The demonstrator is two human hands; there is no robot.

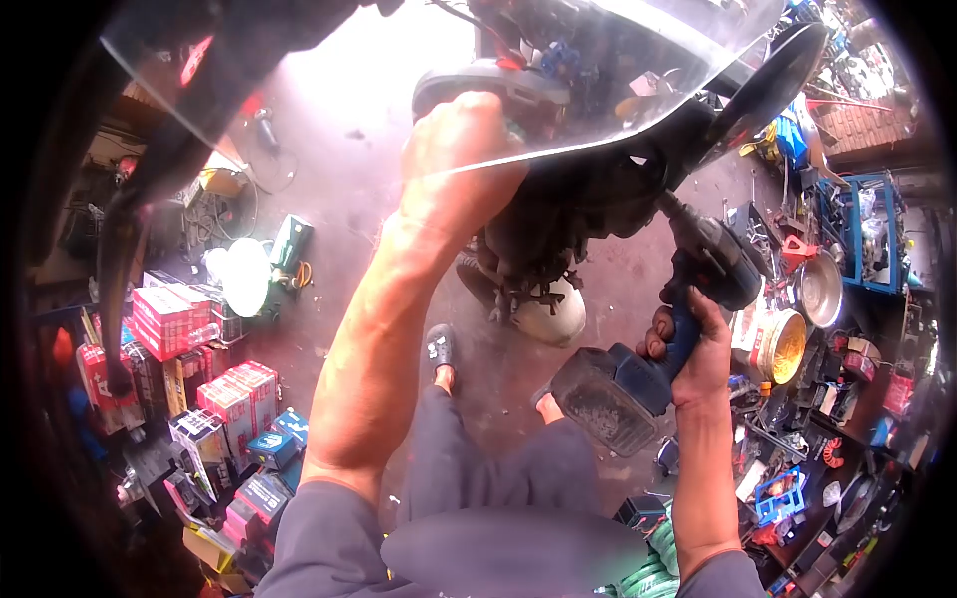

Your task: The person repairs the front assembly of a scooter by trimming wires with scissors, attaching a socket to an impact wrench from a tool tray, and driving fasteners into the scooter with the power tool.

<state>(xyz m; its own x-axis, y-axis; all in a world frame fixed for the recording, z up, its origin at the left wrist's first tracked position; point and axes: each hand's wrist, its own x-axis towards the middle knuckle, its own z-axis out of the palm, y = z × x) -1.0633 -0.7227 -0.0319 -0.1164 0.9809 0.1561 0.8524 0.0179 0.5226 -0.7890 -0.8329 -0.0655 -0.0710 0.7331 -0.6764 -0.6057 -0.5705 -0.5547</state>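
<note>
My right hand [698, 344] is wrapped round the grip of a cordless impact driver [723, 264] with a large battery at its base. The tool's nose points up and left, touching or close to the underside of a dark vehicle front [588, 189], which looks like a scooter's; the contact point is unclear. My left hand [464, 149] is closed in a fist at the near side of that front, beside a rounded dark grey part [488, 85]. Its fingers face away, so what they grip is hidden. A clear windshield [638, 90] partly overlaps my left hand.
A black mirror [773, 85] juts out at upper right. Red and white boxes [239, 394] are stacked on the left. A round yellow tin [783, 344], a metal bowl [820, 289] and a blue rack [862, 234] stand on the right among loose tools. A whitish rounded object [553, 317] lies below.
</note>
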